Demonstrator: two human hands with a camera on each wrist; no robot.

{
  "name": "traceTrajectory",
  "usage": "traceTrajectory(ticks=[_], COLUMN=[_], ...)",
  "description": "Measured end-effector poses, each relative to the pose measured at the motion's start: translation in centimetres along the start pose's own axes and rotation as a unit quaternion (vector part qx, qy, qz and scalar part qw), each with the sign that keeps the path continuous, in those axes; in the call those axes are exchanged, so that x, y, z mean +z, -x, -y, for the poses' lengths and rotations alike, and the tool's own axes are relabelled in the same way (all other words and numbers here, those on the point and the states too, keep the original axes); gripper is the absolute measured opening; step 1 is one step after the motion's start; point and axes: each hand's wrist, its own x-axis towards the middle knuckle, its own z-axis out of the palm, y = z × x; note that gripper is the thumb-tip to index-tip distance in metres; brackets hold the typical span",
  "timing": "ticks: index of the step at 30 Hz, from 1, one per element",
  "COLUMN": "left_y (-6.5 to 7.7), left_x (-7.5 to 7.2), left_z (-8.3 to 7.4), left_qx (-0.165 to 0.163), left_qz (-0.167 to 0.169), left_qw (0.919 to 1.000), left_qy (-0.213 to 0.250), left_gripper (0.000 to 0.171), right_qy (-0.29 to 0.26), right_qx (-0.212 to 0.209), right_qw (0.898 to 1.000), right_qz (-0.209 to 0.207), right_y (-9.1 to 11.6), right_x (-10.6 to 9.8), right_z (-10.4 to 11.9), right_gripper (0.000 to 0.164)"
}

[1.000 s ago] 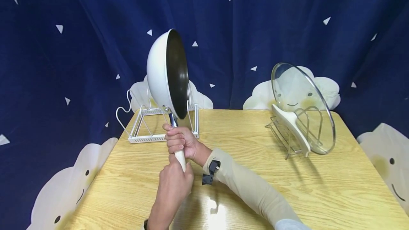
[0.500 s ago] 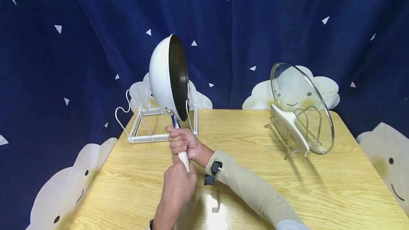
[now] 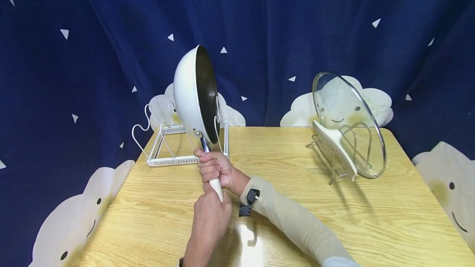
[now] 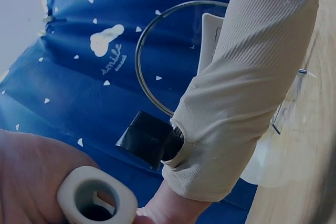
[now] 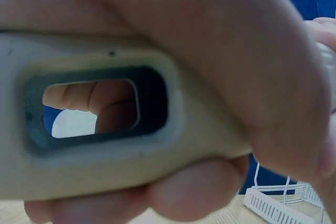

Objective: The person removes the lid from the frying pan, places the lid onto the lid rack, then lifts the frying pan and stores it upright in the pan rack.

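A wok (image 3: 185, 81), white outside and dark inside, stands tilted on edge with its bowl up over a white wire rack (image 3: 172, 160). One wire loop of the rack crosses in front of the dark inside. My right hand (image 3: 216, 168) grips the handle (image 3: 216, 187) just below its metal neck. Lower down, my left hand (image 3: 211, 213) holds the handle's end. In the left wrist view, the handle end's hole (image 4: 68, 195) shows beside the left hand. Close up in the right wrist view, fingers (image 5: 197, 190) wrap the pale handle.
To the right, a glass lid (image 3: 378, 143) with a white grip (image 3: 335, 139) leans in a metal wire stand (image 3: 332, 172) on the wooden table (image 3: 274, 164). A blue curtain (image 3: 256, 32) hangs behind the table.
The wok has come down toward the white rack, and both hands have shifted slightly right and down with it. Both hands keep their hold on the handle.
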Motion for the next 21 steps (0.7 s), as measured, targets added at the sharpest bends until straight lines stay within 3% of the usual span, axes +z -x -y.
traceTrajectory(ticks=[21], left_y=[0.3], left_x=[1.4], left_z=[0.1], left_qx=[-0.021], left_qz=[0.016], left_qw=[0.9996], left_qy=[0.007], left_gripper=[0.032], right_qy=[-0.015], right_qx=[0.004], right_qw=[1.0], right_qz=[0.004], right_y=[1.2], right_x=[-1.4], right_z=[-0.2], right_gripper=[0.024])
